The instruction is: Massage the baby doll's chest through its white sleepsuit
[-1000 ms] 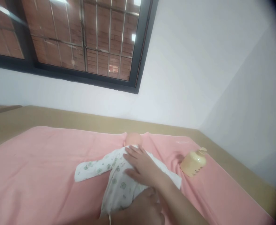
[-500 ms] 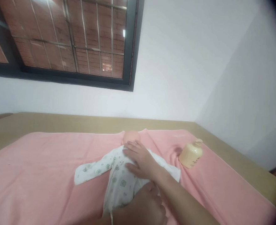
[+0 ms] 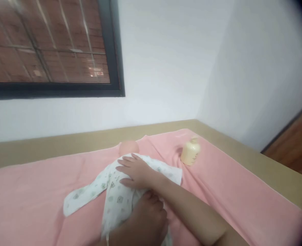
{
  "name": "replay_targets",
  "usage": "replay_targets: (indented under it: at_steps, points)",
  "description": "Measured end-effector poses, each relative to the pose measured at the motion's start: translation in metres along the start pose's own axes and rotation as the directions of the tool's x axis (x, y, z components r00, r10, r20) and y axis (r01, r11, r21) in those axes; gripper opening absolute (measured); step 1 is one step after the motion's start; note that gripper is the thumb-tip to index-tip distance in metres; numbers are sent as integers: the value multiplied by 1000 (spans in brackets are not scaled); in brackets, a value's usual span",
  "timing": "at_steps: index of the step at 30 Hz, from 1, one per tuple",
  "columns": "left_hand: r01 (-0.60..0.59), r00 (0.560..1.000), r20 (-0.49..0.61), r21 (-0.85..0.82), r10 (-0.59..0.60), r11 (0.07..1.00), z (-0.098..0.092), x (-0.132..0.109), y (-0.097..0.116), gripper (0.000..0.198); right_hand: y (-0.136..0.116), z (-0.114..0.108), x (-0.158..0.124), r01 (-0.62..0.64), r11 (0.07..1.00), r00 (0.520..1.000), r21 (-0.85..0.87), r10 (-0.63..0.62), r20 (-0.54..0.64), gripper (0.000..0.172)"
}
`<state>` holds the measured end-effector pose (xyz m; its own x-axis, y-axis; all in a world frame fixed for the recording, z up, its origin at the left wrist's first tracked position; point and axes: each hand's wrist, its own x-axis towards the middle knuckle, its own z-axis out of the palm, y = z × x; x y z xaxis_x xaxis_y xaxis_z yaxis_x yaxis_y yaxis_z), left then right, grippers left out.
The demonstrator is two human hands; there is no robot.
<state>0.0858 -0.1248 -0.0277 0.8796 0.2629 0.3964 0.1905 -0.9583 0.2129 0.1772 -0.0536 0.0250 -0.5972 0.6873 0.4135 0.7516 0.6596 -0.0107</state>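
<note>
A white baby garment (image 3: 110,201) with small green prints lies over the pink towel, on a baby doll whose round head (image 3: 128,147) shows above the collar. One sleeve stretches out to the left, the other to the right. My right hand (image 3: 138,172) rests flat on the chest of the garment, fingers spread. Just below it, my left hand (image 3: 151,213) is closed, knuckles up, with cloth bunched at its fingers. What lies inside the left fist is mostly hidden. My right forearm covers part of the doll's side.
A cream pump bottle (image 3: 190,153) stands on the pink towel (image 3: 33,191) to the right of the doll. Around the towel runs a tan table edge (image 3: 89,136) against a white wall (image 3: 161,68). A barred, dark-framed window (image 3: 115,68) is at upper left.
The view has swung to the right, so doll, bottle and window sit further left. My right hand stays flat on the garment, and my left stays closed below it.
</note>
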Motion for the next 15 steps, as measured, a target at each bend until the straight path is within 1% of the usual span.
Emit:
replay_targets:
  at_steps: [2, 3, 4, 5, 6, 7, 8, 10, 11, 12, 13, 14, 15]
  points:
    - [1, 1000, 6, -41, 0, 999, 1, 3, -1, 18, 3, -6, 0, 18, 1000, 1000, -25, -18, -6, 46]
    - [0, 1000, 5, -57, 1, 998, -1, 5, 0, 17, 6, -13, 0, 25, 999, 1000, -36, -26, -14, 47]
    - [45, 999, -10, -141, -46, 989, -4, 8, 0, 17, 10, -24, -1, 25, 999, 999, -42, -26, -30, 47]
    - [121, 991, -21, -278, -132, 953, -8, 13, 0, 17, 14, -37, -3, 8, 999, 998, -44, -10, -60, 47]
    - [204, 972, -15, -434, -234, 878, -13, 19, -1, 19, 19, -52, -6, -26, 999, 994, -37, 22, -107, 46]
    - [278, 942, 13, -583, -334, 763, -18, 27, -2, 21, 25, -68, -10, -76, 997, 984, -19, 72, -160, 44]
    - [333, 911, 67, -705, -408, 627, -23, 37, -4, 23, 31, -83, -15, -153, 988, 964, 0, 149, -222, 43]
    - [365, 889, 142, -793, -435, 488, -32, 64, -8, 32, 47, -109, -28, -276, 961, 913, 24, 270, -305, 45]
    - [428, 827, 293, -882, -480, 199, -35, 79, -11, 31, 56, -119, -36, -333, 942, 885, 37, 326, -332, 46]
    - [439, 807, 339, -892, -484, 106, -38, 96, -13, 33, 67, -126, -44, -384, 922, 856, 47, 375, -356, 47]
    - [445, 797, 364, -894, -481, 60, -40, 112, -15, 34, 79, -131, -52, -432, 900, 822, 58, 420, -385, 47]
    - [457, 777, 409, -889, -479, -17, -41, 128, -16, 37, 91, -135, -60, -473, 879, 788, 64, 454, -416, 46]
    - [466, 704, 524, -850, -479, -246, -41, 144, -18, 40, 104, -138, -69, -518, 852, 745, 74, 492, -450, 46]
